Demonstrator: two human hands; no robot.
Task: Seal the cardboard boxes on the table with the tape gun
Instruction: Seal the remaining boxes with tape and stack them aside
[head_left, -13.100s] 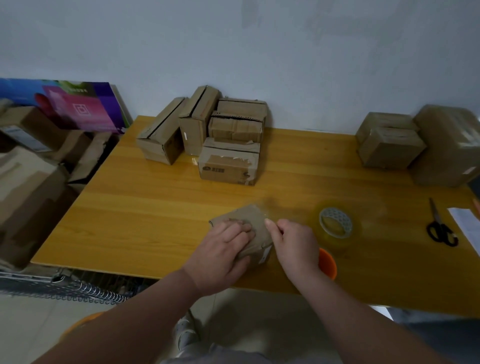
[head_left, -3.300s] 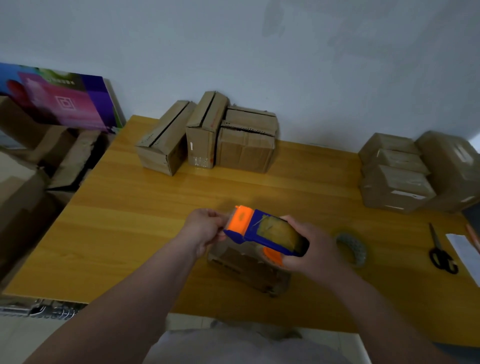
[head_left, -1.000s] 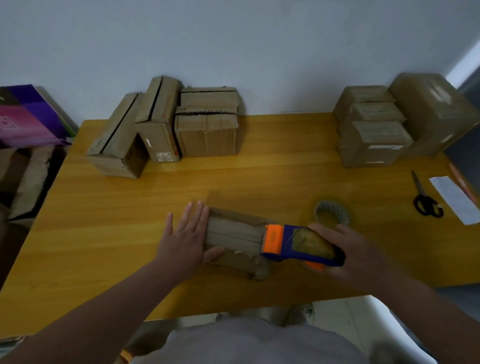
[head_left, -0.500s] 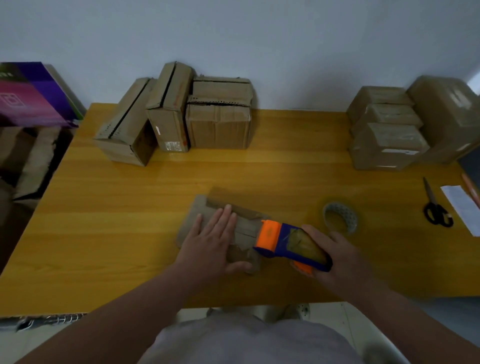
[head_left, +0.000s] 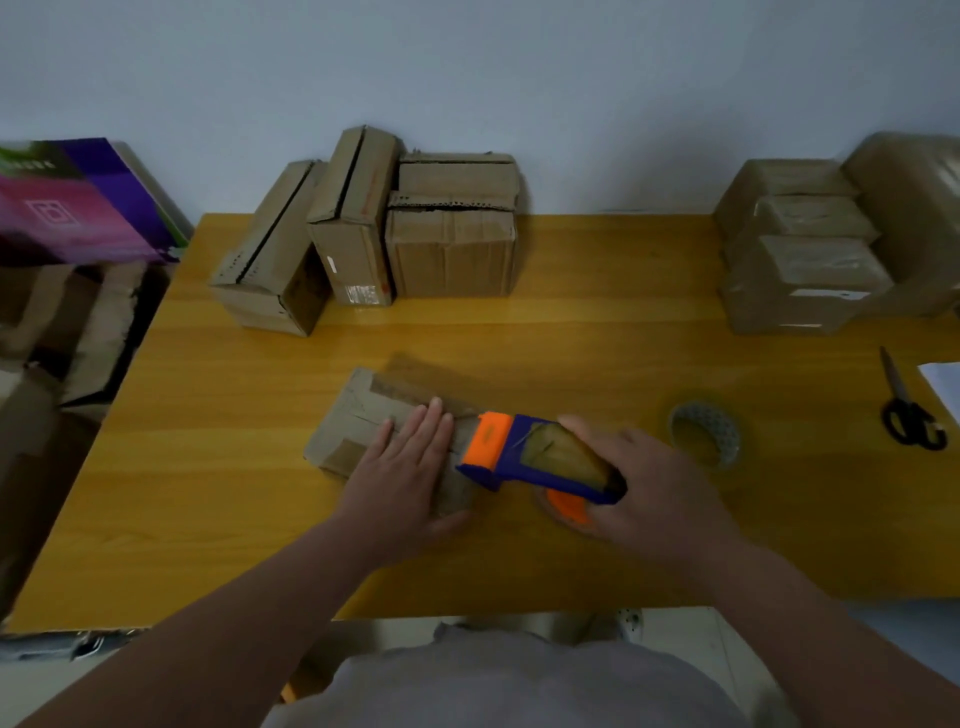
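Note:
A flat cardboard box (head_left: 363, 415) lies near the front middle of the wooden table (head_left: 571, 332). My left hand (head_left: 405, 467) presses flat on its right half, fingers straight. My right hand (head_left: 654, 493) grips a blue and orange tape gun (head_left: 535, 457), whose orange head sits at the box's right end beside my left fingertips. Several open-seamed boxes (head_left: 374, 228) stand at the back left. A stack of taped boxes (head_left: 800, 265) stands at the back right.
A spare roll of clear tape (head_left: 704, 434) lies right of my right hand. Black scissors (head_left: 906, 410) and a white paper (head_left: 943, 382) sit near the right edge. Cardboard and a purple carton (head_left: 78, 202) are piled off the table's left side.
My left hand slid right along the box top toward the tape gun. The gun stays at the box's right end in my right hand.

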